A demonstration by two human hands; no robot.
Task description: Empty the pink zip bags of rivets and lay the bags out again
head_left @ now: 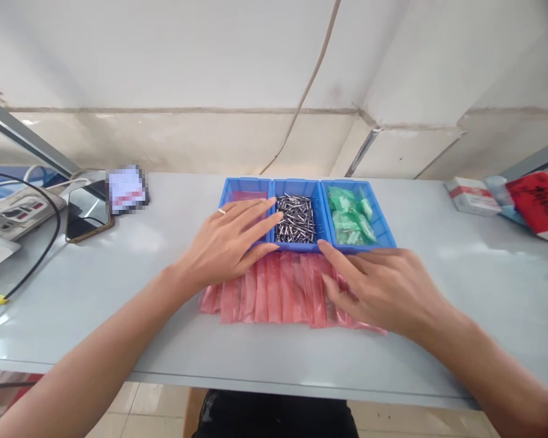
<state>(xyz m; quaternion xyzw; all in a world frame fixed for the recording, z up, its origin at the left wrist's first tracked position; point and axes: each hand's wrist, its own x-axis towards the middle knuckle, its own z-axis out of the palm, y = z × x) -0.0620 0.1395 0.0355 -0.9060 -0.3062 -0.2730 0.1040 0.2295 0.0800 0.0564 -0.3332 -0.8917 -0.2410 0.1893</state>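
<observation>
Three blue plastic bins stand side by side. My left hand (228, 240) lies over the left bin (222, 196), fingers spread and reaching to the edge of the middle bin (296, 247); a ring is on one finger. Small shiny metal pins (296, 220) fill the middle bin. At the front edge of the right bin (383, 225) is my right hand (388, 283), its thumb and index finger apart and the other fingers partly hidden. Green plastic packets (351, 216) lie in that bin. Pink plastic bags (274, 292) overlap in a row before the bins, partly under my hands.
To the left are a phone (89, 213), a pixelated device (126, 188), a power strip (22, 213) and a black cable (50, 243). A white and red box (472, 196) and a red packet (541, 204) lie at the right. Behind the table (173, 347) is a wall.
</observation>
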